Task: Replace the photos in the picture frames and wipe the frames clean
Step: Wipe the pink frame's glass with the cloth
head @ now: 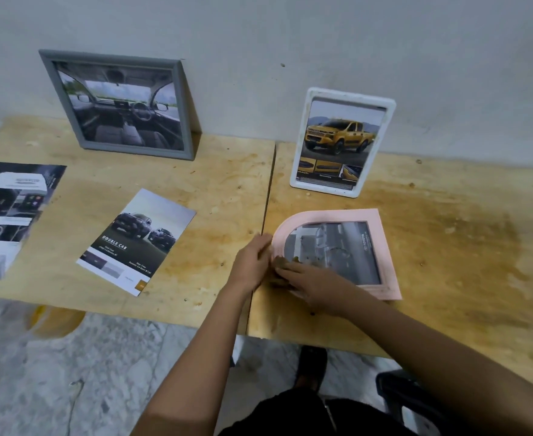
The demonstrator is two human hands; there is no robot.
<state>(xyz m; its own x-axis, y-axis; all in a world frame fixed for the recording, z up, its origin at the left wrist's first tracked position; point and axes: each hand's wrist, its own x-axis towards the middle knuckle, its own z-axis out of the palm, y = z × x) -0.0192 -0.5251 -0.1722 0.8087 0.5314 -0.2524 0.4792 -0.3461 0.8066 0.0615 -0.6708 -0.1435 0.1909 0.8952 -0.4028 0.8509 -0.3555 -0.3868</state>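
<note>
A pink arch-topped frame (pixel 381 243) lies flat on the right board, with a grey car photo inside. My left hand (pixel 252 262) grips the frame's rounded left edge. My right hand (pixel 309 283) rests on the frame's lower left part, pressing a small brownish cloth (pixel 285 262) against it. A grey frame (pixel 177 99) with a car-interior photo leans on the wall at the back left. A white frame (pixel 303 146) with a yellow pickup photo leans on the wall behind the pink one.
Two loose car photos lie on the left board: a "Double Cab" sheet (pixel 136 240) and a larger sheet (pixel 7 215) at the far left. A gap (pixel 266 209) runs between the two wooden boards. Marble floor shows below the table's front edge.
</note>
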